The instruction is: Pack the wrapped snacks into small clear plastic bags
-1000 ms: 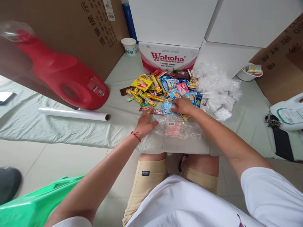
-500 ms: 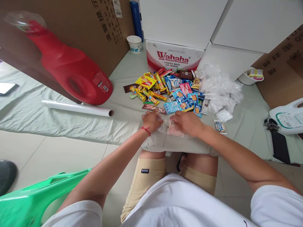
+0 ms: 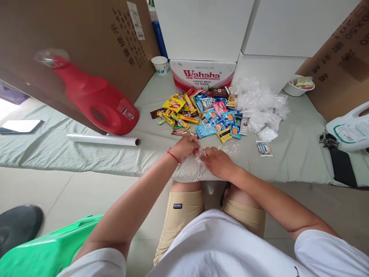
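Close to the table's front edge, my left hand is closed, its fingertips pinching clear plastic. My right hand sits just beside it, fingers curled on the same crinkled clear plastic bag, part of which spreads out behind the knuckles. What the bag holds is hidden by my hands. Beyond them lies a heap of wrapped snacks: yellow bars, blue biscuit packets and a pink packet. A single wrapped biscuit lies apart, to the right of my hands.
A pile of clear plastic bags lies right of the snacks. Behind stands a Wahaha carton under white boxes. Left are a red jug, a white roll and a paper cup. At right are a white bottle and a black phone.
The pinkish packet visible under my right hand earlier is now out of sight. My hands have come closer together, and clear plastic now shows behind the right one. The camera view has shifted.
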Available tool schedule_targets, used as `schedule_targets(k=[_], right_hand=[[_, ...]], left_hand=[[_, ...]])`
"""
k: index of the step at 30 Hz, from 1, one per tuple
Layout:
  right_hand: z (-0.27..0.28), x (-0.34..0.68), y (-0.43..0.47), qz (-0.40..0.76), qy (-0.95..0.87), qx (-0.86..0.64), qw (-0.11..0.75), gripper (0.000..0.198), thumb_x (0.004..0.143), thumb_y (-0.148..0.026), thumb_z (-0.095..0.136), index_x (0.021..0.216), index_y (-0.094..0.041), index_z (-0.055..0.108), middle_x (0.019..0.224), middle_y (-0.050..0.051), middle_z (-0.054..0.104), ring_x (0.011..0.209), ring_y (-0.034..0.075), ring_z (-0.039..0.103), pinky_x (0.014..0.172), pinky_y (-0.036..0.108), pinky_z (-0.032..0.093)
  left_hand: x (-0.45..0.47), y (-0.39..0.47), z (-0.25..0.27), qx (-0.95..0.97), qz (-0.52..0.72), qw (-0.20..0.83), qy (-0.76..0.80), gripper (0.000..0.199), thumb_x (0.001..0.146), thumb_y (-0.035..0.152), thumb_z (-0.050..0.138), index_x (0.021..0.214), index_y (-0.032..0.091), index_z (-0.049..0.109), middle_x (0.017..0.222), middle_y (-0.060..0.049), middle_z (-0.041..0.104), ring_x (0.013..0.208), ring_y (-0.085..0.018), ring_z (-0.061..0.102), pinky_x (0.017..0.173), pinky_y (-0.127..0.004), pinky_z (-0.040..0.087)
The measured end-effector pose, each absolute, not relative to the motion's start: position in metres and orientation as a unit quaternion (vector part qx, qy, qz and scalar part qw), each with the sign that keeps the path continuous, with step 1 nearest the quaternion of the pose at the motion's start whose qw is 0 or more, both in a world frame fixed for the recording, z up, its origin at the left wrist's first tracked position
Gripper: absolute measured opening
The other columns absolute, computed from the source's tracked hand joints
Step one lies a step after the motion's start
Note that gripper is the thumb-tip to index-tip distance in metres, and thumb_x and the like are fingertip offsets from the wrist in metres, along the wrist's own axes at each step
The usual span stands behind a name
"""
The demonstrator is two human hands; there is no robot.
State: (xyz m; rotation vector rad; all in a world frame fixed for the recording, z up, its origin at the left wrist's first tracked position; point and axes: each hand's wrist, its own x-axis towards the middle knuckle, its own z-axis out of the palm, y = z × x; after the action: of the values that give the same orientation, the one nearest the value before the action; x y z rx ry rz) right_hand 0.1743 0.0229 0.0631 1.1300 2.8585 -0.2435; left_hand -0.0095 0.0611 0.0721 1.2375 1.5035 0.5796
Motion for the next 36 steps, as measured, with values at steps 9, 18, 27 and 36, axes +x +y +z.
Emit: schedule_targets(k=[9,18,27,36], right_hand=[[0.081,0.257,0.054,-0.382,0.796,0.371,-0.288,0.028,0.1,-0.031,0.054,0.115,-0.021,0.075,0.108,0.006,0.073,0.098,0.019,0.067,0.093,0.034,0.053],[0.048,0.288,0.073,-0.365,0.782,0.456,-0.218,0.067,0.079,-0.009,0.054,0.145,-0.02,0.059,0.118,0.008,0.068,0.073,0.014,0.057,0.078,0.032,0.052],[0.049,0.33,-0.01,-0.234,0.863,0.399,-0.203,0.03,0.098,-0.016,0.051,0.105,-0.025,0.079,0.102,0.01,0.072,0.097,0.023,0.06,0.087,0.039,0.049],[0.025,0.34,0.001,-0.248,0.586,0.664,-0.393,0.04,0.103,-0.046,0.043,0.122,-0.02,0.068,0.109,0.011,0.073,0.101,0.025,0.067,0.091,0.038,0.051]], left_hand=[[0.034,0.035,0.04,0.542,0.321,0.453,0.631,0.017,0.079,0.012,0.056,0.092,0.02,0.064,0.071,0.003,0.057,0.066,-0.014,0.055,0.065,-0.026,0.045],[0.05,0.015,0.049,0.685,0.199,0.242,0.657,0.022,0.094,0.034,0.062,0.111,0.021,0.061,0.107,-0.008,0.063,0.09,-0.022,0.066,0.081,-0.033,0.051],[0.074,0.009,0.058,0.689,0.098,0.175,0.696,0.028,0.097,0.036,0.059,0.121,0.023,0.059,0.121,-0.011,0.06,0.1,-0.026,0.068,0.072,-0.033,0.05],[0.084,-0.006,0.04,0.742,0.073,0.045,0.665,0.031,0.101,0.036,0.054,0.126,0.021,0.061,0.12,-0.015,0.06,0.114,-0.03,0.06,0.078,-0.035,0.053]])
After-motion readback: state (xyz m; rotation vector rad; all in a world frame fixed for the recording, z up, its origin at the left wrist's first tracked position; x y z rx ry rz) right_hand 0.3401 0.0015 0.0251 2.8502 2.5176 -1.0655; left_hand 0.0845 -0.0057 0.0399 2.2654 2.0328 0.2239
